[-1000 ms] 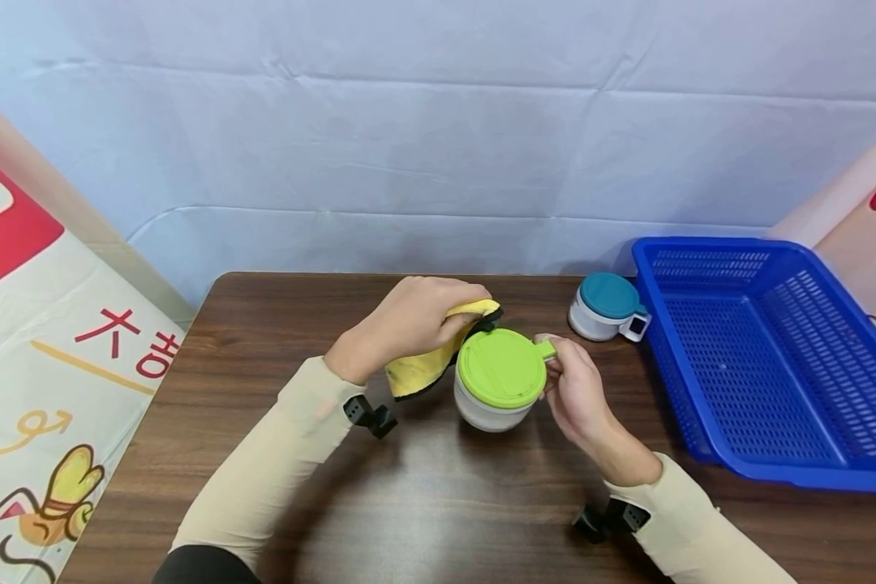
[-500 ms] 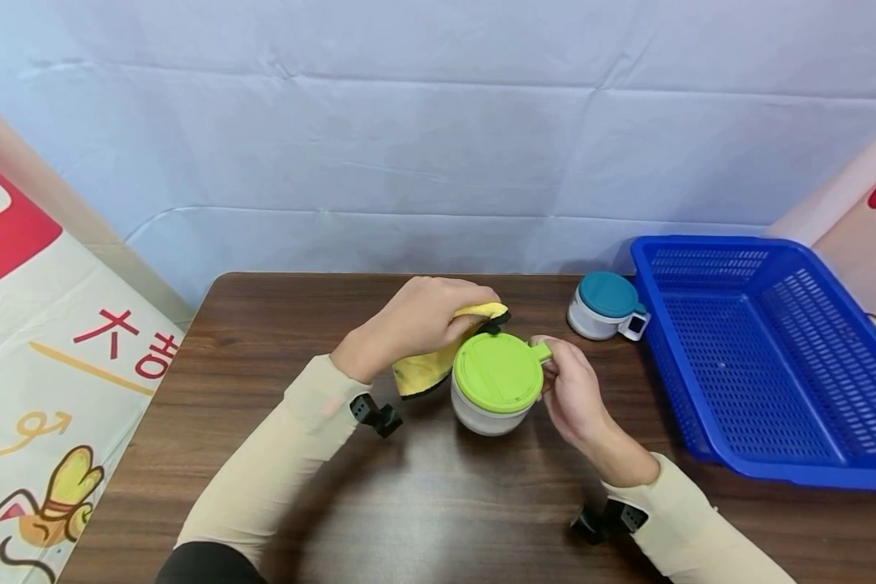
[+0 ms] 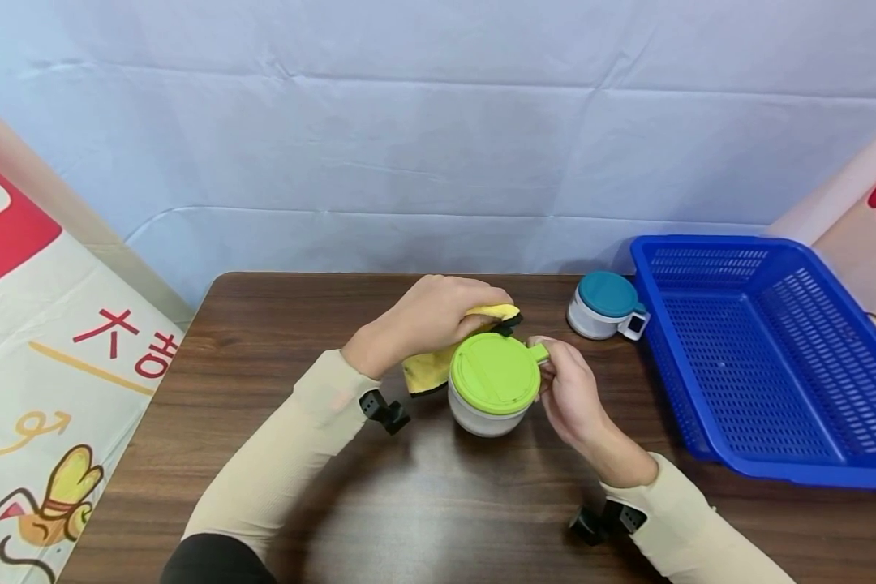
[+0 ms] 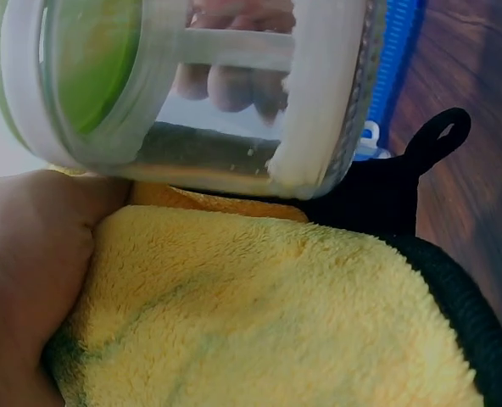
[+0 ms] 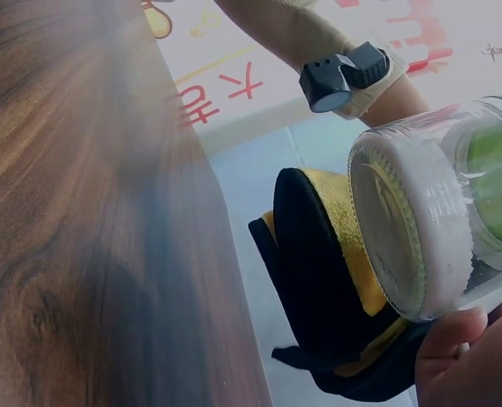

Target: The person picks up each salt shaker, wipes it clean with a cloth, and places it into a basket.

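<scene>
A clear glass seasoning jar (image 3: pixel 487 422) with a lime-green lid (image 3: pixel 498 375) is held above the table, upright. My right hand (image 3: pixel 575 393) grips its handle from the right. White contents lie in the bottom of the jar, as the left wrist view shows. My left hand (image 3: pixel 441 312) holds a yellow cloth (image 3: pixel 427 373) with black edging against the jar's far left side. Up close, the cloth's fluffy yellow face (image 4: pixel 259 288) lies along the glass. In the right wrist view, the black side of the cloth (image 5: pixel 319 280) hangs beside the jar's base (image 5: pixel 387 229).
A second, smaller-looking jar (image 3: pixel 596 323) with a teal lid stands at the back right. Beside it, a blue plastic basket (image 3: pixel 708 454) takes up the right end of the brown wooden table (image 3: pixel 263 341). A pale cloth backdrop (image 3: pixel 423 146) rises behind the table.
My left hand has slid the cloth a little to the right along the jar's far side. The green-lidded jar has shifted slightly left and nearer; the right hand keeps its grip.
</scene>
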`<state>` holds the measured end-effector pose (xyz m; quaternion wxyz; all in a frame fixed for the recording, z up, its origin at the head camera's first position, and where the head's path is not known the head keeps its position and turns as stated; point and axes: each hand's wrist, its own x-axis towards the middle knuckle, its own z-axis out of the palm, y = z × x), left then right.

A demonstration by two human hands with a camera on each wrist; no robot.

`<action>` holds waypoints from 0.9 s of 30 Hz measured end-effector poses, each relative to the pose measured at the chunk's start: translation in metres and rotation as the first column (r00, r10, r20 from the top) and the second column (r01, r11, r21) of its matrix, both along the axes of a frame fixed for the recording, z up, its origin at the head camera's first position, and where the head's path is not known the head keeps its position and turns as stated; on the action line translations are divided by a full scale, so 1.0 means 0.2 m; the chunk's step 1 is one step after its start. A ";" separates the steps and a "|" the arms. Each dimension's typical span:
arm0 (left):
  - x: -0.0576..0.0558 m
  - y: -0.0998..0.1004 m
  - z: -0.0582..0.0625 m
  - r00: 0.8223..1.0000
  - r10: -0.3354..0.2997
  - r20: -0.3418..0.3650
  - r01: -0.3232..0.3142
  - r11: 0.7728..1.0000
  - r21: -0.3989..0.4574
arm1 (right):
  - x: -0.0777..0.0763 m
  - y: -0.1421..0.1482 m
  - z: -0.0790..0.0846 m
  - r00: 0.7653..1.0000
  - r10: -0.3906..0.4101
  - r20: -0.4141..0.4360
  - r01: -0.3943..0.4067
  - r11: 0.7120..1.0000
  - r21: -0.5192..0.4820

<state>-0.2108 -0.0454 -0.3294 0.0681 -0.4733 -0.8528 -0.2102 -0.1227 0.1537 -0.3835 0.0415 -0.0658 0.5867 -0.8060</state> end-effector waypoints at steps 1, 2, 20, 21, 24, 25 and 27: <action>0.00 0.00 0.00 1.000 -0.002 0.006 0.002 1.000 -0.004 | 0.00 0.00 0.00 1.000 0.001 0.000 -0.001 1.000 0.001; 0.00 0.01 0.00 1.000 -0.003 0.012 0.003 1.000 -0.007 | 0.00 0.00 0.00 1.000 0.002 0.000 -0.002 1.000 0.003; -0.02 0.05 0.04 0.998 -0.050 0.022 0.051 0.998 -0.041 | 0.01 0.00 0.02 1.000 -0.021 0.014 0.021 1.000 -0.013; -0.02 0.05 0.04 0.998 -0.050 0.025 0.051 0.998 -0.046 | 0.01 0.00 0.02 1.000 -0.023 0.016 0.023 1.000 -0.012; -0.01 0.05 0.04 0.998 -0.044 0.033 0.046 0.997 -0.063 | 0.01 0.00 0.02 0.999 -0.028 0.024 0.028 1.000 -0.013; -0.01 0.05 0.03 0.998 -0.039 0.039 0.042 0.997 -0.070 | 0.01 0.00 0.02 0.999 -0.029 0.026 0.030 0.999 -0.015; -0.01 0.05 0.03 0.998 -0.030 0.049 0.034 0.996 -0.086 | 0.01 0.00 0.03 0.999 -0.031 0.026 0.031 0.999 -0.019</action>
